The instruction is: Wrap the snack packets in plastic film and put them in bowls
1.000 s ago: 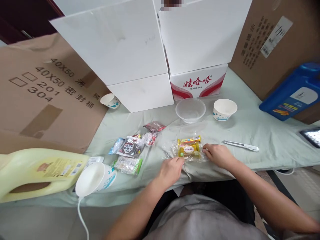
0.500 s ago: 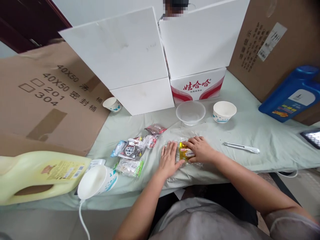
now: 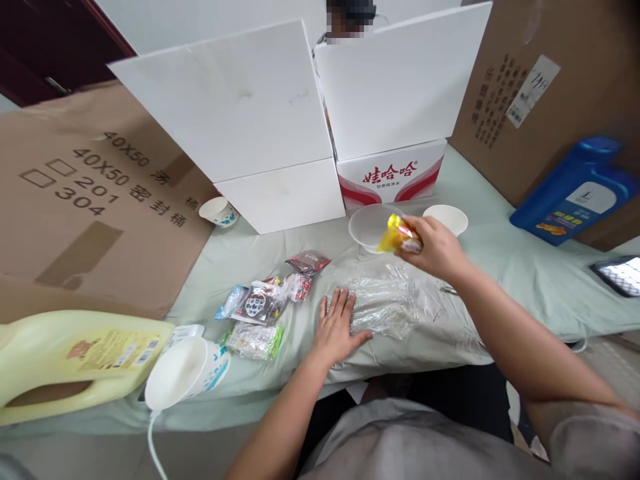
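Note:
My right hand (image 3: 435, 247) grips a yellow snack packet (image 3: 399, 235), raised in front of a clear plastic bowl (image 3: 367, 223) and a white paper bowl (image 3: 447, 218). Flat on the near part of the table lies my left hand (image 3: 339, 330), fingers spread, its thumb on a sheet of clear plastic wrap (image 3: 385, 300). To its left sits a small heap of wrapped snacks (image 3: 263, 303), with a dark red packet (image 3: 309, 262) at the far end. The utility knife (image 3: 449, 289) is mostly hidden behind my right forearm.
White boxes (image 3: 280, 193) stand along the back, between brown cartons (image 3: 100, 200). A yellow jug (image 3: 120, 333) and a paper cup (image 3: 215, 363) are at left, another paper cup (image 3: 220, 212) behind. A blue bottle (image 3: 575, 193) and a phone (image 3: 620, 275) are at right. A person's head shows beyond the boxes.
My right hand has lifted the yellow packet off the clear wrap and carried it up and away from me, towards the clear bowl. My left hand remains flat on the table.

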`<state>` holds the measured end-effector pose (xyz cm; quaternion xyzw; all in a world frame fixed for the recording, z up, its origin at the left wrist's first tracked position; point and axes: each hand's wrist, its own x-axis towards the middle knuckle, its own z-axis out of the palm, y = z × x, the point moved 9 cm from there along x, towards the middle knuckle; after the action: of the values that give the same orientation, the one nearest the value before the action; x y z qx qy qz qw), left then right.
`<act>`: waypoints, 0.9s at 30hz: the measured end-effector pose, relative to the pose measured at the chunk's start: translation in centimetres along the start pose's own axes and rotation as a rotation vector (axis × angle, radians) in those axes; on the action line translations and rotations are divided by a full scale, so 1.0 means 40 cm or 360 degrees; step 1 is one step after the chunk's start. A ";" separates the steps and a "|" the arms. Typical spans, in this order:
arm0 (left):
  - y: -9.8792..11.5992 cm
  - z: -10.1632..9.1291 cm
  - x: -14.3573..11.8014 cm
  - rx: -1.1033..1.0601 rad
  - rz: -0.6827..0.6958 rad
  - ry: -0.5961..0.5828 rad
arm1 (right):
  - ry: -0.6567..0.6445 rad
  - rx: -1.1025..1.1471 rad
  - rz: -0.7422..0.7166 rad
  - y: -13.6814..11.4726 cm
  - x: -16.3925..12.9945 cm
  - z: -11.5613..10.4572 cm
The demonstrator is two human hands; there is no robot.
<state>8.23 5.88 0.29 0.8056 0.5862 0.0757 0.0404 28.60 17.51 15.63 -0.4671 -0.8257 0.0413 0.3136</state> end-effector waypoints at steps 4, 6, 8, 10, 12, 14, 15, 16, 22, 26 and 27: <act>0.000 -0.005 -0.001 0.0004 -0.0012 -0.0009 | 0.0080 -0.0018 -0.0005 0.026 0.150 0.042; 0.002 -0.008 -0.002 0.0001 0.0000 -0.0003 | -0.0003 -0.0038 0.0032 0.036 0.190 0.089; 0.003 -0.009 -0.003 -0.0003 0.0005 0.0003 | -0.0041 -0.0019 0.0005 0.015 0.187 0.119; 0.002 -0.009 -0.004 -0.0005 -0.0004 0.0006 | -0.0073 0.0126 -0.0091 -0.036 0.141 0.132; 0.001 -0.006 -0.003 -0.0005 -0.0016 0.0004 | -0.0269 0.0420 -0.0245 -0.104 0.058 0.151; 0.000 -0.004 -0.001 -0.0018 -0.0021 -0.0002 | -0.0696 0.0731 -0.0444 -0.176 -0.058 0.187; -0.001 -0.004 -0.001 -0.0031 -0.0022 0.0001 | -0.0909 0.0815 -0.0524 -0.201 -0.122 0.202; -0.001 -0.007 -0.001 -0.0049 -0.0024 0.0012 | -0.1049 0.0843 -0.0569 -0.211 -0.179 0.211; 0.018 -0.059 -0.046 -0.0238 0.0091 0.0126 | -0.1143 0.0651 -0.0400 -0.115 -0.359 0.202; 0.047 -0.077 -0.106 -0.0487 0.0286 -0.0024 | -0.0993 0.0727 -0.0275 -0.061 -0.398 0.152; 0.048 -0.084 -0.118 -0.0558 0.0302 -0.0047 | -0.0960 0.0768 -0.0253 -0.053 -0.405 0.140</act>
<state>8.04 0.71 3.55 0.8389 0.4849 0.1681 0.1813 29.83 4.66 4.14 -0.2814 -0.8809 0.3452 0.1598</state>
